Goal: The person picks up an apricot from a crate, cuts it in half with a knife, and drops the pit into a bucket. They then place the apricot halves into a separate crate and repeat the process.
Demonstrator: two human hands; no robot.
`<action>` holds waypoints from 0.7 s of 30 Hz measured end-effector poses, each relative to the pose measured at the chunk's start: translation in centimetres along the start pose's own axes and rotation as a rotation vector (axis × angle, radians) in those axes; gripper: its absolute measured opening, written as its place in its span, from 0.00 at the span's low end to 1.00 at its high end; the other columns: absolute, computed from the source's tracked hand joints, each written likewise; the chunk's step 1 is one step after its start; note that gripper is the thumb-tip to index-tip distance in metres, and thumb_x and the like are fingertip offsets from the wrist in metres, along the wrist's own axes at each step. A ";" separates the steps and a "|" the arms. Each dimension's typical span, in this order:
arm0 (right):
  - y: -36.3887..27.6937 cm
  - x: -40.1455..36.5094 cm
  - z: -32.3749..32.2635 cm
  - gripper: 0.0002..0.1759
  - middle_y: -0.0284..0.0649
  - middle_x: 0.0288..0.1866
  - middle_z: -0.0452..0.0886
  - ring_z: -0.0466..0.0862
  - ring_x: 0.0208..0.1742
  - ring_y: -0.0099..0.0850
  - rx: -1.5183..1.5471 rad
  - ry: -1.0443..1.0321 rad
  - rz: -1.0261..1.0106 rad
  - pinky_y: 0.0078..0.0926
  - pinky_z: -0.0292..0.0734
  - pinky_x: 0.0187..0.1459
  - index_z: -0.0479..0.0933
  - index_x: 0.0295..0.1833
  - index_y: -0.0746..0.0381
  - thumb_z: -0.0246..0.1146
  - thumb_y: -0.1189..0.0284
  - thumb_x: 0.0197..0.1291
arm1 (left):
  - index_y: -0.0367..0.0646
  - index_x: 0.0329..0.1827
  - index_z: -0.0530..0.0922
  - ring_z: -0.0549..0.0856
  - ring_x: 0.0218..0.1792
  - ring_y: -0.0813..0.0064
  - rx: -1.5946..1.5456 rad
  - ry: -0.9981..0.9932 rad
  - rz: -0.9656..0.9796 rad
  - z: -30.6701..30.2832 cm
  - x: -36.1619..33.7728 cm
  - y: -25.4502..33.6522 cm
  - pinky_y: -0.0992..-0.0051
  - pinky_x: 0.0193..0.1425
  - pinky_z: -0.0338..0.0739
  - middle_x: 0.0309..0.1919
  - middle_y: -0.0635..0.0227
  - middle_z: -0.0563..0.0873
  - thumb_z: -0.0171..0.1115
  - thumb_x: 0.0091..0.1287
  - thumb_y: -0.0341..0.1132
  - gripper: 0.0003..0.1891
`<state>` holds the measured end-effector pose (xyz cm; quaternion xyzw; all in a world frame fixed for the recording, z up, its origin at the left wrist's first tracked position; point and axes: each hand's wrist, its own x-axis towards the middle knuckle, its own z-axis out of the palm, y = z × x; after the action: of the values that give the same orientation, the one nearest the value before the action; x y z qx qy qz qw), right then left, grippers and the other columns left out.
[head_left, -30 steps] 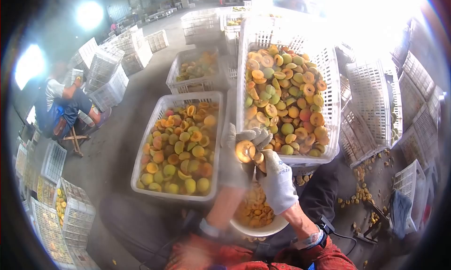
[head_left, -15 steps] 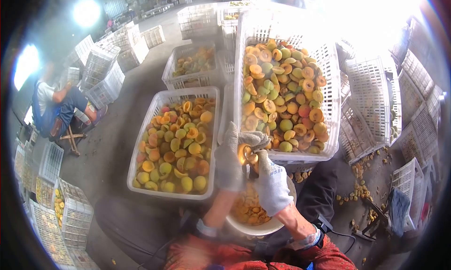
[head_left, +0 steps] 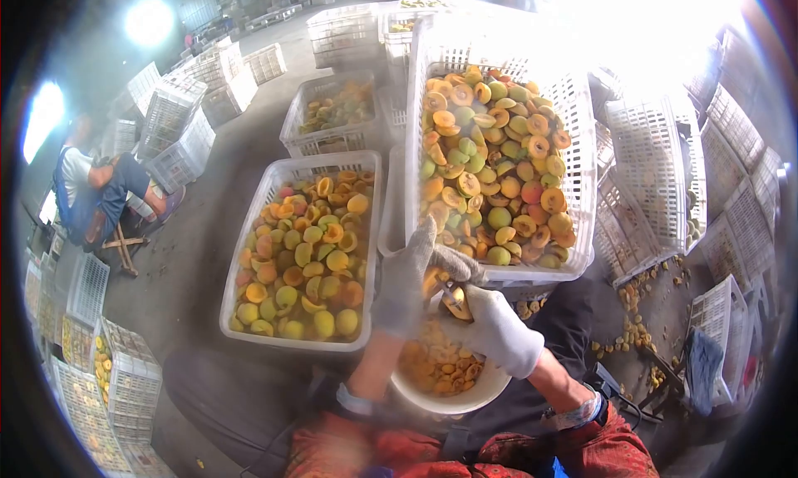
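Working fruit (head_left: 433, 279) against a small tool (head_left: 455, 301) appears to be the step in hand; this is a judgement from the pose of the hands. Left hand (head_left: 402, 288), gloved: closed around the fruit, fingers bent over its far side; right hand (head_left: 504, 332), gloved: pinched on the tool, its fingertips close to the left fingers. The tool shows a bright, metal-like part at the fruit side of the grip; whether its edge is inside the flesh cannot be told, as the fingers and blur hide the contact.

Fruit position: between the two hands, above the far side of the bowl (head_left: 453, 409); the bowl sits directly below the grip and contains small orange-brown pieces. Left of the grip: a low crate (head_left: 227, 299) of yellow, green and orange fruit, many pieces halved; beyond the grip and to its right: a large crate (head_left: 587, 204) of similar fruit, many with ring-like cut faces. Farther right of the grip: loose pieces (head_left: 636, 322) on the floor; far left: a seated person (head_left: 81, 177).

The next move, by judgement, calls for a firm left hold, a short controlled turn of the right wrist, and left fingertips clear of the metal; wet flesh could slip.
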<state>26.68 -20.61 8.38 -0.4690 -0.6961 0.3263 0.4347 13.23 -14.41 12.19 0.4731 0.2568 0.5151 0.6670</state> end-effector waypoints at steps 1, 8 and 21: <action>0.5 -0.4 0.1 0.16 0.52 0.30 0.81 0.85 0.34 0.47 0.002 0.002 0.002 0.38 0.76 0.33 0.73 0.47 0.67 0.65 0.73 0.54 | 0.29 0.29 0.80 0.85 0.33 0.65 0.001 -0.001 -0.003 0.5 0.2 0.0 0.72 0.44 0.80 0.29 0.52 0.86 0.50 0.74 0.47 0.26; 0.1 -0.7 1.1 0.22 0.52 0.30 0.81 0.82 0.36 0.52 -0.538 0.012 0.110 0.43 0.76 0.34 0.66 0.54 0.66 0.64 0.77 0.54 | 0.32 0.24 0.78 0.85 0.30 0.64 -0.344 0.313 -0.214 1.1 0.1 -1.5 0.69 0.45 0.82 0.28 0.51 0.85 0.53 0.72 0.48 0.27; -1.8 -0.1 0.1 0.27 0.41 0.33 0.81 0.82 0.26 0.37 -0.118 -0.025 -0.044 0.32 0.78 0.30 0.67 0.62 0.65 0.62 0.75 0.56 | 0.42 0.19 0.75 0.80 0.22 0.74 -0.001 -0.025 -0.233 0.6 0.0 -0.3 0.79 0.31 0.74 0.16 0.67 0.80 0.47 0.75 0.44 0.25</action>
<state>25.96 -21.32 9.85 -0.4742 -0.7298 0.2810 0.4045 13.86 -14.66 12.12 0.4463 0.3014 0.4282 0.7257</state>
